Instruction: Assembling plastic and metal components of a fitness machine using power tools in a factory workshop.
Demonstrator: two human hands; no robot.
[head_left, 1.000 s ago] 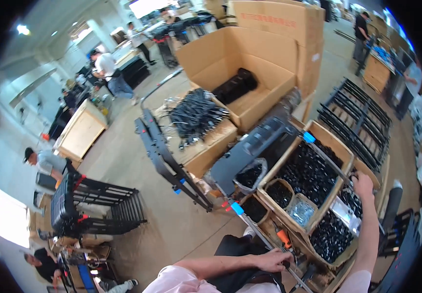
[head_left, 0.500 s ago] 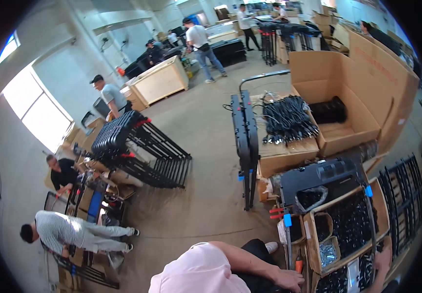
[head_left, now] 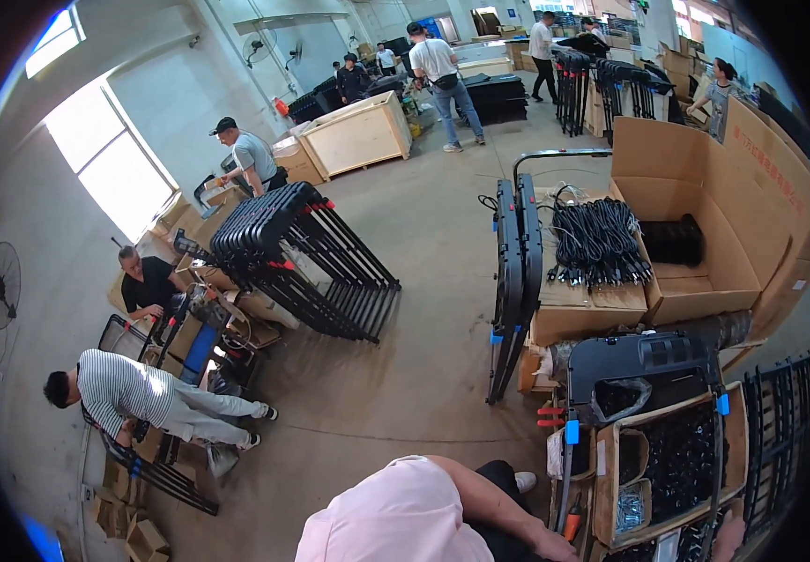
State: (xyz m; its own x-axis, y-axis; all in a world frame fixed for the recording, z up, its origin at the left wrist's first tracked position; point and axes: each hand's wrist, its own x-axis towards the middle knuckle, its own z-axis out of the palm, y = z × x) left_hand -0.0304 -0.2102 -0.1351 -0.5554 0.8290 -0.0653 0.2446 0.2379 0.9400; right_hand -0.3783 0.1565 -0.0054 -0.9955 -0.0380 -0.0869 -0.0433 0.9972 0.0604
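While a pale wall [head_left: 166, 98] bounds the floor [head_left: 405, 393], black parts [head_left: 681, 459] lie in a box [head_left: 603, 496] near the right hand [head_left: 729, 538]; that and the left hand [head_left: 555, 547] are cropped below, each grip's state indeterminable.

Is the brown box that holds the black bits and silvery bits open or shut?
Open: no lid covers the brown box, and its black bits and silvery bits show inside.
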